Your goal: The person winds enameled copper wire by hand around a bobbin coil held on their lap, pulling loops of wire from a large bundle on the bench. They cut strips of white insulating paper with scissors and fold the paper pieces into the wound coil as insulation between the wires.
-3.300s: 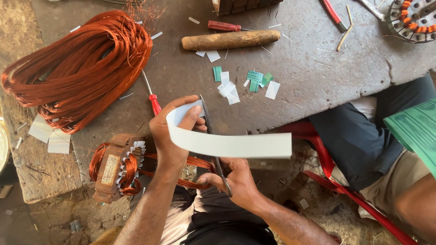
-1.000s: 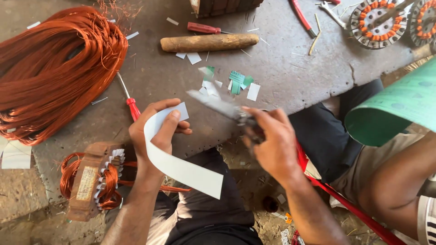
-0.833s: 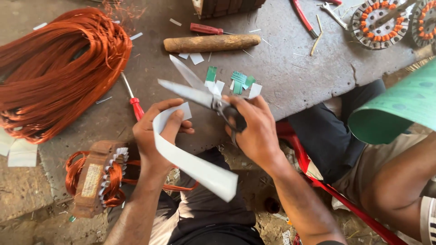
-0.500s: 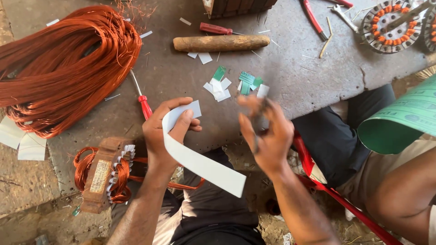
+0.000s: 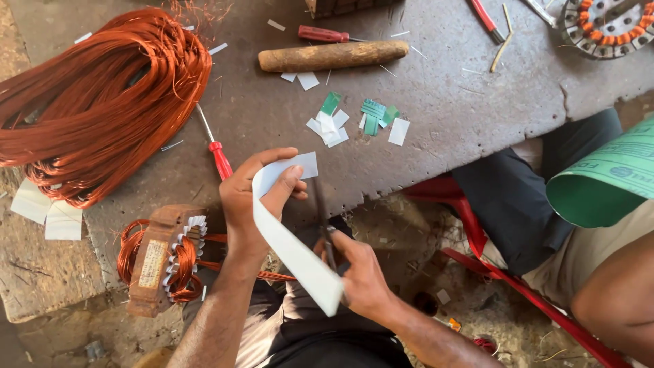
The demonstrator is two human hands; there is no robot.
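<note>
Two hands busy at table edge. Left hand (image 5: 253, 197) pinching long white paper strip (image 5: 289, 238), thumb + fingers clamped near its top, strip drooping toward 5 o'clock. Right hand (image 5: 361, 276) wrapped round scissors (image 5: 323, 218), blades pointing to 12, right beside strip. Red-handled screwdriver (image 5: 216, 151) at 11 of left hand, big copper wire coil (image 5: 102, 102) further out at 10. Wound stator core (image 5: 160, 259) at 8. Wooden handle (image 5: 332, 56) and cut paper bits (image 5: 354, 121) w/ green ones up at 12–1.
</note>
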